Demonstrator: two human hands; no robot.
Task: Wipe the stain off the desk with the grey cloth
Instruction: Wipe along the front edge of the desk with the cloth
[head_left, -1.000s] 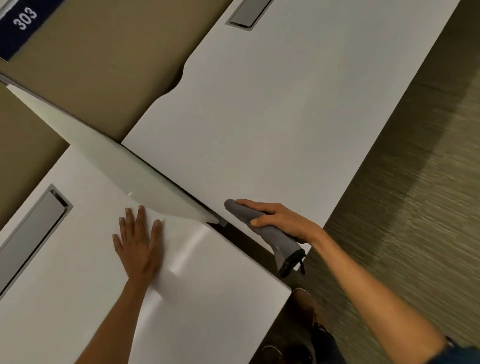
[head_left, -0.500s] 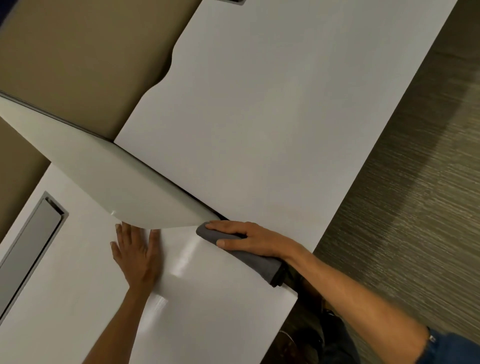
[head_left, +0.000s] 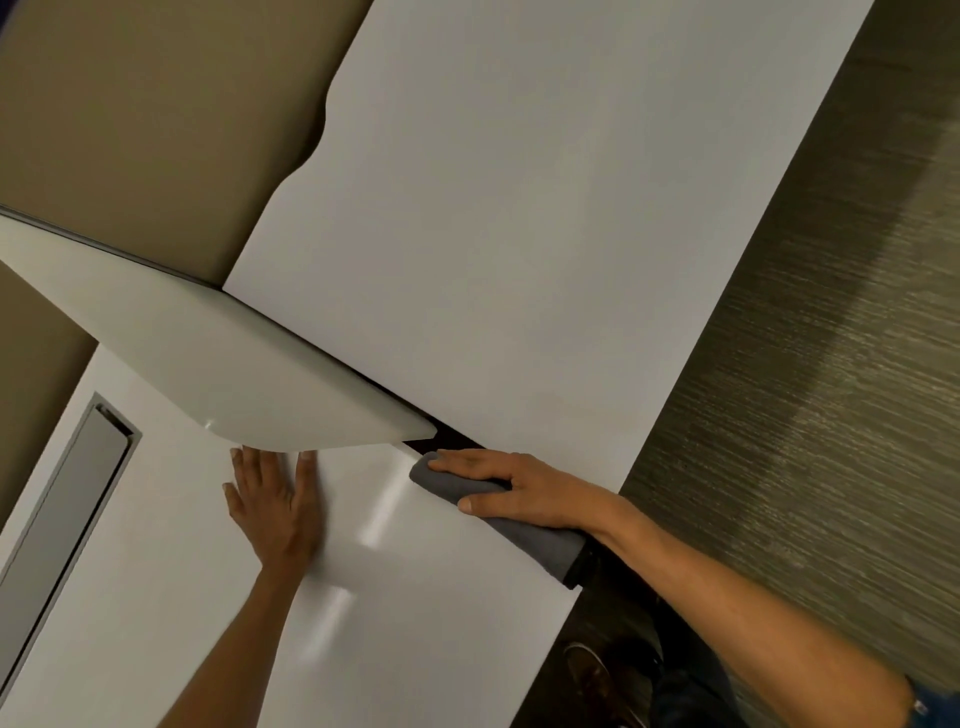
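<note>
Where the folded grey microfibre cloth (head_left: 498, 506) lies pressed at the near corner of the white laminate tabletop (head_left: 415, 597), its tail overhangs the edge beside a dark gap. Risk: a sideways stroke could drag it into that gap or off the edge. Condition: rolled long, dark-hemmed, dry-looking. Right hand (head_left: 519, 488): fingers curled over the cloth, pinning it. Left hand (head_left: 275, 499): flat, fingers spread, holding nothing, fingertips under the curved white divider panel (head_left: 218, 364). Stain: none discernible; glare streaks could mask it.

The folded grey cloth (head_left: 519, 525) lies flat along the white desk (head_left: 415, 597)'s right edge, reaching its corner.
</note>
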